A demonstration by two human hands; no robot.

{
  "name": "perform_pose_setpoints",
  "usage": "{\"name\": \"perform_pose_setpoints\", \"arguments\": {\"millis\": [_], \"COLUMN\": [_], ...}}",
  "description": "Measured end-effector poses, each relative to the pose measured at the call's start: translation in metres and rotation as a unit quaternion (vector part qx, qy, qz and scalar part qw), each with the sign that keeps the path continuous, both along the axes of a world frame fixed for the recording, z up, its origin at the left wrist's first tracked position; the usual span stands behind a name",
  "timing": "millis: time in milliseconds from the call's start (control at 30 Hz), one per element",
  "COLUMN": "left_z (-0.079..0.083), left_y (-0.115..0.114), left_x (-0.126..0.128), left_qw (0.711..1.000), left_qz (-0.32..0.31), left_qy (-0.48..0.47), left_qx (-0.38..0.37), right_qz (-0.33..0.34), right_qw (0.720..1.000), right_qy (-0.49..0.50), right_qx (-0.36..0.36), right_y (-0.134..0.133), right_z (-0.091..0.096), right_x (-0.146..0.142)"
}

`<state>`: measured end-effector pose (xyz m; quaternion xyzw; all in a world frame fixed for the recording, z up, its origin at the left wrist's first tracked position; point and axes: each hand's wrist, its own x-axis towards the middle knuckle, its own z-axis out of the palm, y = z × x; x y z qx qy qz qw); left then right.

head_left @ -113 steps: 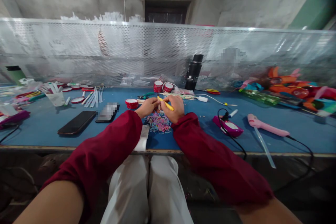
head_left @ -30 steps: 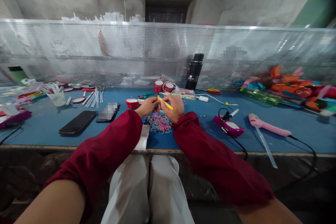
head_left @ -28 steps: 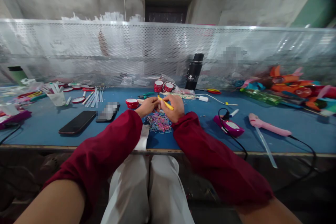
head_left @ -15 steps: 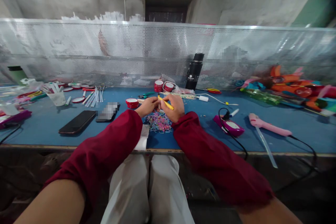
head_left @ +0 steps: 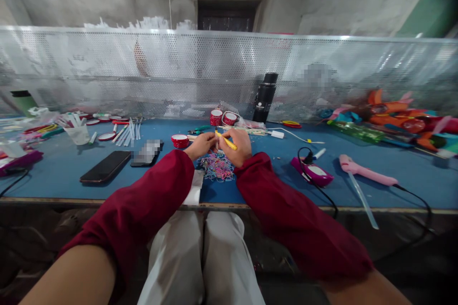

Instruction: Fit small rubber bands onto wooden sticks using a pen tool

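Both my hands meet over the blue table [head_left: 64, 171], just beyond a heap of small coloured rubber bands [head_left: 216, 167]. My right hand [head_left: 238, 146] is closed around a thin yellow stick [head_left: 226, 140] that slants up to the left. The fingers of my left hand [head_left: 202, 144] are pinched together at the stick's left tip; what they pinch is too small to make out. Dark red sleeves cover both forearms.
A red tape roll [head_left: 179, 140] lies left of my hands, two more rolls [head_left: 215, 117] behind. A black phone [head_left: 104, 167] and white sticks [head_left: 127, 132] lie to the left. A black flask [head_left: 264, 97], a magenta device [head_left: 314, 173] and a pink glue gun [head_left: 363, 171] stand right. A perforated metal screen [head_left: 179, 71] closes the back.
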<state>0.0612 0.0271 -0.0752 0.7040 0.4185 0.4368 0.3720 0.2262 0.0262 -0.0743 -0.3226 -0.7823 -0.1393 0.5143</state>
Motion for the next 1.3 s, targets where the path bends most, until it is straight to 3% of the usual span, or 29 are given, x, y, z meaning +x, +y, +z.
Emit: {"name": "perform_pose_setpoints", "arguments": {"millis": [567, 1300], "left_z": [-0.0022, -0.0024], "left_y": [0.0020, 0.0029], "left_x": [-0.0012, -0.0010], "left_qw": [1.000, 1.000], "left_qz": [0.006, -0.006], "left_qy": [0.027, -0.010], "left_qx": [0.007, -0.011], "right_qz": [-0.003, -0.014], "right_qw": [1.000, 1.000], "right_qy": [0.002, 0.007], "right_qx": [0.003, 0.004], "right_y": [-0.0016, -0.0008], "right_z": [0.0003, 0.0004], "right_x": [-0.0004, 0.0013]}}
